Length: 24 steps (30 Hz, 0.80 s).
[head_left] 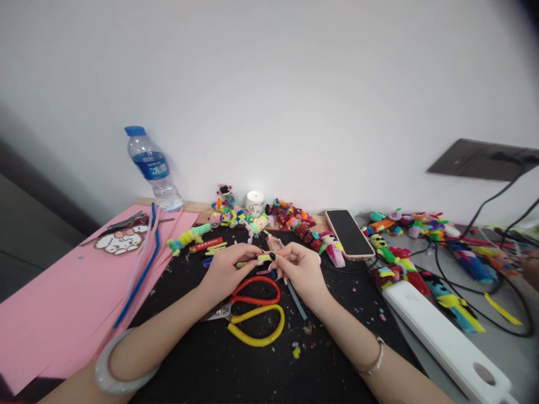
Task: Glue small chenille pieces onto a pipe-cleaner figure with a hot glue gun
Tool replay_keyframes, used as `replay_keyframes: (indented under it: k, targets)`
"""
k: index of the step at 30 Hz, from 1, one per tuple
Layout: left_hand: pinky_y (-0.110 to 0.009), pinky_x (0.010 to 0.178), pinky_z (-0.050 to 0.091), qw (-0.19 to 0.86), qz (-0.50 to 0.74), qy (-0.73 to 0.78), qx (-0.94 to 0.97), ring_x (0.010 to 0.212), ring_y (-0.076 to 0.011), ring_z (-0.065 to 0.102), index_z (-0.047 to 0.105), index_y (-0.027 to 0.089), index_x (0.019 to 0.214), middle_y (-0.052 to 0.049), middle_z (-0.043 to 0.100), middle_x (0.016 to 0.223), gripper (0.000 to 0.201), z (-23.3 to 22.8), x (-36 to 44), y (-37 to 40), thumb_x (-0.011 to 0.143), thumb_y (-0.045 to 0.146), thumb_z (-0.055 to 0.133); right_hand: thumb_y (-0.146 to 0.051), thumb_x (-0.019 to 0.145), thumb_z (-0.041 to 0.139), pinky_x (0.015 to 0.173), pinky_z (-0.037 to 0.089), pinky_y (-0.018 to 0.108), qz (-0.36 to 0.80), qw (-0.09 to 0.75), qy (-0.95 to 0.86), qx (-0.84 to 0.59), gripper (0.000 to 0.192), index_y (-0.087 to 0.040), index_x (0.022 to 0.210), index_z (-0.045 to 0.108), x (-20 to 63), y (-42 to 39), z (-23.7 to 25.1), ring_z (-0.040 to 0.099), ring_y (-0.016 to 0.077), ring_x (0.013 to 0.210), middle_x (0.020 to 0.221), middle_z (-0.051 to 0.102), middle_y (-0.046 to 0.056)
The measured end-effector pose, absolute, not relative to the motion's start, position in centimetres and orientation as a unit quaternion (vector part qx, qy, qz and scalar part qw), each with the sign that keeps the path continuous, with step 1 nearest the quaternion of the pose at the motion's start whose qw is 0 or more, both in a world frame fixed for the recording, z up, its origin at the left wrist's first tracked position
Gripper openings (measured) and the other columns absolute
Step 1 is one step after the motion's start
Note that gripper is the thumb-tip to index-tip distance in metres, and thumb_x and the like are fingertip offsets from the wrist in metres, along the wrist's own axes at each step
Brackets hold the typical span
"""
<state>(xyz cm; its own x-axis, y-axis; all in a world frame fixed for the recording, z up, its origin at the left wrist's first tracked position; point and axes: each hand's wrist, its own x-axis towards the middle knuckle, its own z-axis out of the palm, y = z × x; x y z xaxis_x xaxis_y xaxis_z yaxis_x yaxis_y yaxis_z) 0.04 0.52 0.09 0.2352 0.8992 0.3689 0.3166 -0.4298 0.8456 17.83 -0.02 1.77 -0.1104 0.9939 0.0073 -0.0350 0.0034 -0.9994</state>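
Observation:
Between the fingertips of both hands is a short pale yellow-green pipe cleaner [264, 257]. My left hand [231, 270] pinches its left end, and my right hand [300, 271] grips the right end with thumb and forefinger. Scissors [257, 325] with one red and one yellow handle lie on the black mat [202, 359] just below the hands; the left forearm hides part of the blades. Cut yellow pipe cleaner pieces [217, 248] and a red packet [205, 244] lie beyond my left hand. A greyish-blue strip [297, 302] pokes out beneath my right hand.
Fuzzy pipe cleaner dolls [295, 219] line the back; more [421, 258] lie right among black cables. A phone [351, 234], glue stick roll [255, 203], white bar-shaped device [446, 342], leaning water bottle [154, 168] and pink sheets [76, 297] with long pipe cleaners [138, 283] surround the mat.

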Motion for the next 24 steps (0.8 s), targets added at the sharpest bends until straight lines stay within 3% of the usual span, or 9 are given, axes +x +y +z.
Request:
replay_keyframes:
  k: [5, 9, 11, 14, 17, 24]
  targets:
    - [-0.03, 0.079, 0.057, 0.369, 0.448, 0.428, 0.693, 0.083, -0.0181, 0.07, 0.064, 0.016, 0.092, -0.006, 0.071, 0.09, 0.015, 0.3, 0.2, 0.3, 0.078, 0.02, 0.061, -0.028, 0.073, 0.065, 0.042, 0.039, 0.019, 0.489, 0.483, -0.559, -0.464, 0.015, -0.018, 0.069, 0.055, 17.9, -0.1, 1.6, 0.051, 0.008, 0.041, 0.053, 0.063, -0.002]
    - [-0.03, 0.078, 0.057, 0.421, 0.457, 0.431, 0.654, 0.084, -0.0182, 0.07, 0.063, 0.016, 0.093, -0.005, 0.072, 0.09, 0.017, 0.4, 0.2, 0.4, 0.076, 0.02, 0.063, -0.022, 0.079, 0.059, 0.048, 0.043, 0.022, 0.365, 0.491, -0.635, -0.472, 0.007, -0.018, 0.085, 0.058, 18.3, -0.3, 1.7, 0.052, 0.0104, 0.047, 0.056, 0.057, -0.004]
    - [-0.031, 0.079, 0.056, 0.44, 0.469, 0.433, 0.632, 0.085, -0.0179, 0.069, 0.063, 0.017, 0.092, -0.005, 0.071, 0.09, 0.018, 0.3, 0.3, 0.6, 0.074, 0.02, 0.065, -0.018, 0.082, 0.054, 0.051, 0.045, 0.024, 0.262, 0.497, -0.682, -0.468, 0.01, -0.018, 0.091, 0.059, 18.5, -0.4, 2.0, 0.054, 0.0116, 0.053, 0.065, 0.058, -0.001]
    - [-0.031, 0.08, 0.055, 0.467, 0.494, 0.433, 0.592, 0.083, -0.0169, 0.068, 0.063, 0.016, 0.09, -0.004, 0.071, 0.087, 0.021, 0.3, 0.3, 0.8, 0.071, 0.02, 0.069, -0.013, 0.084, 0.05, 0.067, 0.051, 0.03, 0.15, 0.495, -0.746, -0.419, 0.018, -0.02, 0.096, 0.062, 18.8, -0.4, 2.2, 0.06, 0.0163, 0.077, 0.089, 0.061, 0.006]
    - [-0.029, 0.079, 0.055, 0.509, 0.509, 0.418, 0.553, 0.082, -0.0151, 0.067, 0.063, 0.016, 0.09, -0.002, 0.07, 0.084, 0.025, 0.3, 0.4, 1.0, 0.068, 0.022, 0.073, -0.014, 0.085, 0.053, 0.086, 0.049, 0.036, 0.116, 0.474, -0.792, -0.366, 0.023, -0.022, 0.105, 0.063, 19.0, -0.2, 2.0, 0.058, 0.0204, 0.1, 0.107, 0.059, 0.009]
    - [-0.022, 0.071, 0.054, 0.573, 0.514, 0.393, 0.502, 0.078, -0.0122, 0.065, 0.063, 0.017, 0.091, -0.001, 0.07, 0.081, 0.027, 0.4, 0.4, 1.0, 0.067, 0.021, 0.075, -0.013, 0.085, 0.055, 0.094, 0.047, 0.039, 0.123, 0.447, -0.809, -0.36, 0.03, -0.024, 0.113, 0.061, 19.0, 0.1, 1.1, 0.054, 0.0214, 0.11, 0.117, 0.057, 0.01]
